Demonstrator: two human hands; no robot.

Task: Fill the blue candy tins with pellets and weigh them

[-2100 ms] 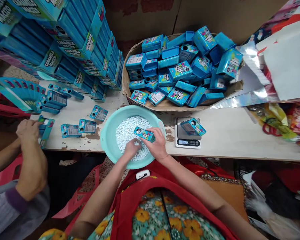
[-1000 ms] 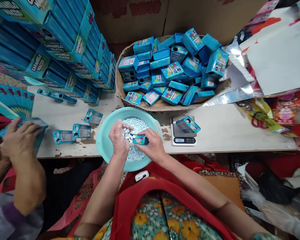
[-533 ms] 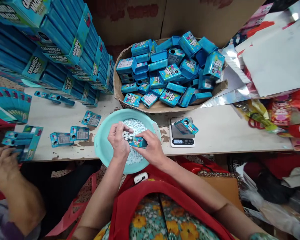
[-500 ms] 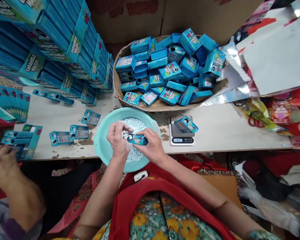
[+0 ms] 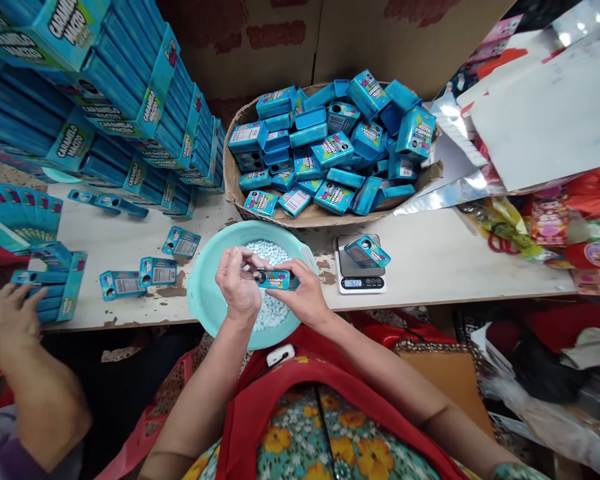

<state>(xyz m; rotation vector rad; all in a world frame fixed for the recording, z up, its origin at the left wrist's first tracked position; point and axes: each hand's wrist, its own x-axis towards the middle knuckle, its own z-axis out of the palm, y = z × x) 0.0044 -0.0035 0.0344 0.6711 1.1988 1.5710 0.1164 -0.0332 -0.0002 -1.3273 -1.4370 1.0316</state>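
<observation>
Over basin (image 5: 205, 287), tin (image 5: 277, 280) crosswise, hole (image 5: 261, 277) leftward

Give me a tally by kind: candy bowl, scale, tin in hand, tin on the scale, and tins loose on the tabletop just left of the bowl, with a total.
Bowl: 1
Scale: 1
Held tin: 1
Tin on the scale: 1
Loose tins: 3
Total: 7

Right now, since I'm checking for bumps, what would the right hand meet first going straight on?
Likely the left hand; the blue tin in the right hand points at it. Any contact is unclear.
</observation>
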